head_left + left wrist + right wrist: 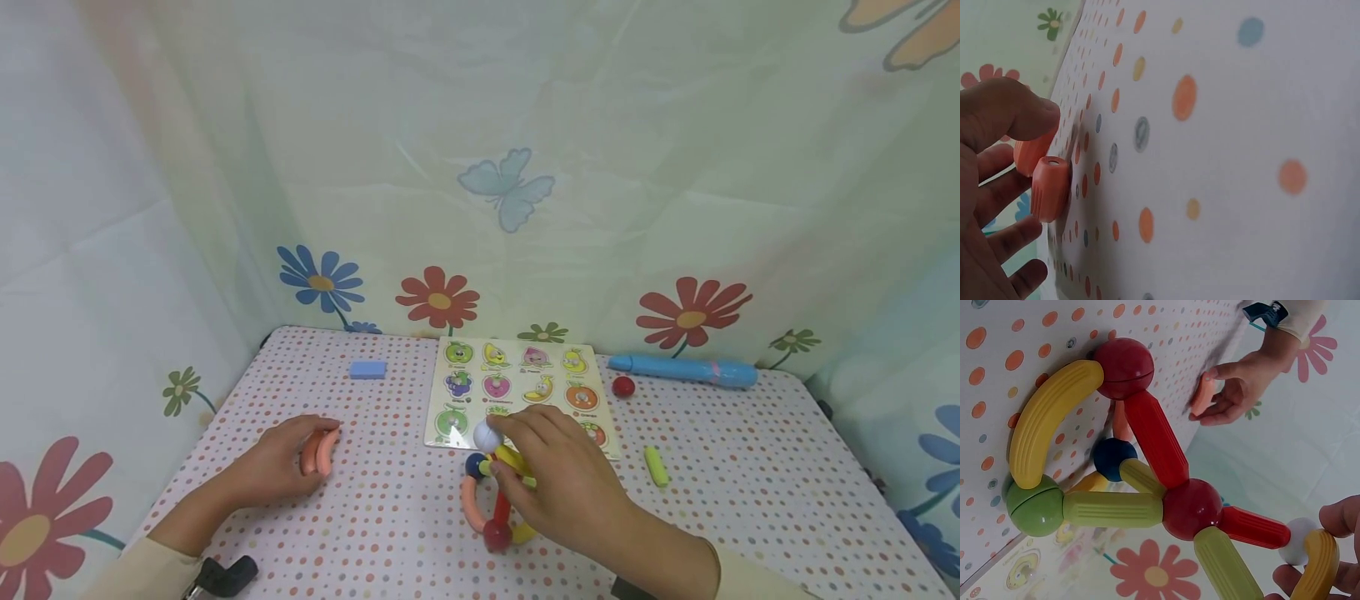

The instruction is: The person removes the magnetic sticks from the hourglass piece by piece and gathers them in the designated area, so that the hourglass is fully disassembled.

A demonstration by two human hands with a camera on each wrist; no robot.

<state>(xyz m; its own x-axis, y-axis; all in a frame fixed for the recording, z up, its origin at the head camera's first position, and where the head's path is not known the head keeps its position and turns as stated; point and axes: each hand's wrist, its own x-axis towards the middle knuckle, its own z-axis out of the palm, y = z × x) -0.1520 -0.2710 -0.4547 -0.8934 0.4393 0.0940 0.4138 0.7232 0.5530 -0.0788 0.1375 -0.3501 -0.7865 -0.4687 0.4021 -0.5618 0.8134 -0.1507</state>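
My left hand (273,467) grips two orange curved sticks (326,452) at the left of the table; in the left wrist view its thumb lies over one orange stick (1050,189) and fingers curl behind. With my right hand (558,483) I pinch a yellow curved stick (1319,565), which touches a white ball (1299,540). That ball sits on the end of a red straight stick (1254,526), part of a standing frame of sticks and balls. The frame has a central red ball (1192,509), a green ball (1035,506) and a dark blue ball (1115,459).
Behind the frame lies a fruit picture board (517,358). A blue block (367,369) is at the back left. On the right are a red ball (623,386), a blue pen-shaped object (682,370) and a light green stick (656,466). Flowered curtains surround the table.
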